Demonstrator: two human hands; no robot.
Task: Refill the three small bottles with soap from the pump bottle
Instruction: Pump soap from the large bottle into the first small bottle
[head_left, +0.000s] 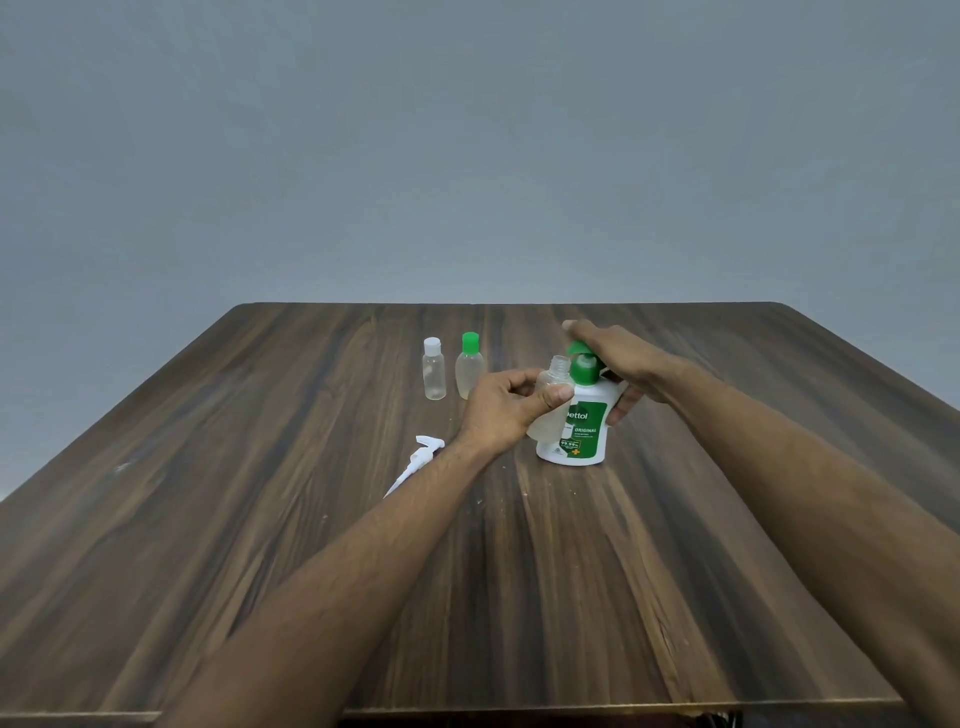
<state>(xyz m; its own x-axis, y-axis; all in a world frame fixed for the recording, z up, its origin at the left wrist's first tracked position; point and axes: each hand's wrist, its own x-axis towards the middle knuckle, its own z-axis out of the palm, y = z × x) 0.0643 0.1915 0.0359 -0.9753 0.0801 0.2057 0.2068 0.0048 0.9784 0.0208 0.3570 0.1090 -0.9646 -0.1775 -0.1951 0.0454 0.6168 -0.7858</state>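
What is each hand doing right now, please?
Left hand: grips the small clear uncapped plastic bottle.
Right hand: presses the green pump head of the white soap pump bottle, thumb against its side.

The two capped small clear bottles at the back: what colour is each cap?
Head view: the left small clear bottle has a white cap; the right one a green cap.

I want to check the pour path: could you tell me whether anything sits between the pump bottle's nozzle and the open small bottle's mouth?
Nothing visible does. The left hand holds the uncapped small bottle right beside the pump bottle, its mouth by the nozzle.
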